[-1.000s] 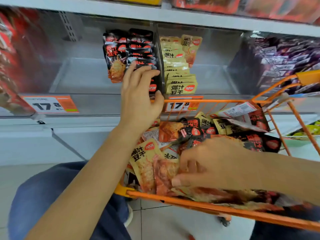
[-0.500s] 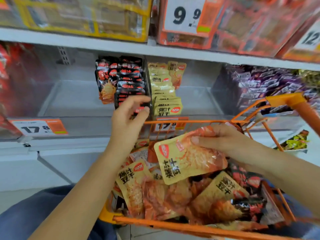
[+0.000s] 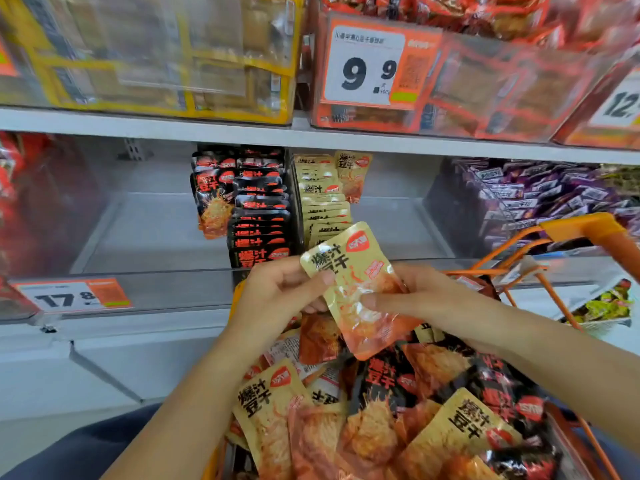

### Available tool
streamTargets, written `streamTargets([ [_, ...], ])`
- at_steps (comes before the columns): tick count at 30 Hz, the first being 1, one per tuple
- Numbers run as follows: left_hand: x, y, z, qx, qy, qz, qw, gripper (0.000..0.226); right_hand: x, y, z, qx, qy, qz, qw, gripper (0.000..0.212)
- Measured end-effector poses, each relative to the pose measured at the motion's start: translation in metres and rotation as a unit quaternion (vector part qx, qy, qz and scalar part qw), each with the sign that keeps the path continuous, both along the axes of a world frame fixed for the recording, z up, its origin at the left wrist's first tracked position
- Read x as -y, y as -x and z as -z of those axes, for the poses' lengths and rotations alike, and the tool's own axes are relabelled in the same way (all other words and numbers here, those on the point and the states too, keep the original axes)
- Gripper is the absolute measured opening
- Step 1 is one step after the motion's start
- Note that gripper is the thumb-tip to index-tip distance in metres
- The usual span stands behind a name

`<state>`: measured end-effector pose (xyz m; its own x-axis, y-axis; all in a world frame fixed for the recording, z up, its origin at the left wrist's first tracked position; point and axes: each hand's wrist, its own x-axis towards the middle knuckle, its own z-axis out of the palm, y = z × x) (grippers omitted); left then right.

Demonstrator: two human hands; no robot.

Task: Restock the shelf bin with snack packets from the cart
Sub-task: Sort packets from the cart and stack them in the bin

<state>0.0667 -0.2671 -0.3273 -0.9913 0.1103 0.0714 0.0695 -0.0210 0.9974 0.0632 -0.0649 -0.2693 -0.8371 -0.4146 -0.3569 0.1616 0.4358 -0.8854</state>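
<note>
Both hands hold one yellow snack packet above the orange cart. My left hand pinches its left edge with the thumb on top. My right hand grips its right side. Behind it, the clear shelf bin holds a row of black packets and a row of yellow packets standing at its middle. The cart is piled with several yellow and black packets.
Purple packets fill the bin to the right and red packets the bin to the left. A price tag reading 17.8 sits on the bin's front. The shelf above carries yellow and orange boxes. My blue-clad knee shows at bottom left.
My right hand lifted a yellow packet out of the cart. My left hand came down from the black packets in the bin and took the packet's left edge. The view tilted upward.
</note>
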Motion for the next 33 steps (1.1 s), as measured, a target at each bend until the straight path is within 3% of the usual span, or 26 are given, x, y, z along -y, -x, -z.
streamTargets([
  [2, 0.0, 0.002, 0.005, -0.074, 0.103, -0.078, 0.989, 0.023, 0.004, 0.012, -0.003, -0.029, 0.008, 0.051, 0.998, 0.011],
  [4, 0.005, 0.004, 0.01, -0.169, 0.259, -0.136, 0.941, 0.025, -0.003, 0.036, 0.001, -0.044, 0.047, 0.142, 0.988, 0.014],
  [10, 0.005, 0.013, 0.026, -0.216, 0.465, -0.076, 0.855, 0.037, -0.037, 0.123, 0.014, -0.078, 0.049, 0.321, 0.943, 0.009],
  [12, 0.005, 0.017, 0.025, -0.204, 0.45, -0.069, 0.867, 0.038, -0.043, 0.153, 0.023, -0.064, 0.028, 0.335, 0.94, 0.018],
  [14, 0.008, 0.022, 0.029, -0.188, 0.415, -0.062, 0.888, 0.037, -0.044, 0.181, 0.04, -0.046, 0.018, 0.33, 0.943, 0.045],
  [15, 0.008, 0.024, 0.03, -0.183, 0.4, -0.062, 0.896, 0.035, -0.041, 0.192, 0.047, -0.044, 0.019, 0.323, 0.945, 0.045],
  [17, 0.008, 0.026, 0.031, -0.179, 0.377, -0.068, 0.906, 0.031, -0.033, 0.208, 0.054, -0.049, 0.021, 0.311, 0.949, 0.019],
  [25, 0.005, 0.027, 0.029, -0.16, 0.373, -0.073, 0.911, 0.023, 0.001, 0.267, 0.071, -0.027, -0.042, 0.239, 0.97, 0.018],
  [27, 0.006, 0.026, 0.03, -0.155, 0.379, -0.069, 0.91, 0.022, 0.005, 0.281, 0.08, -0.053, -0.11, 0.264, 0.957, 0.019],
  [30, 0.005, 0.027, 0.03, -0.153, 0.389, -0.074, 0.906, 0.022, 0.007, 0.294, 0.094, -0.115, -0.248, 0.326, 0.905, 0.014],
  [32, 0.004, 0.027, 0.03, -0.152, 0.392, -0.075, 0.904, 0.023, 0.014, 0.295, 0.096, -0.129, -0.228, 0.352, 0.898, 0.018],
  [33, 0.004, 0.027, 0.029, -0.151, 0.394, -0.076, 0.903, 0.023, 0.018, 0.293, 0.095, -0.122, -0.173, 0.374, 0.903, 0.027],
])
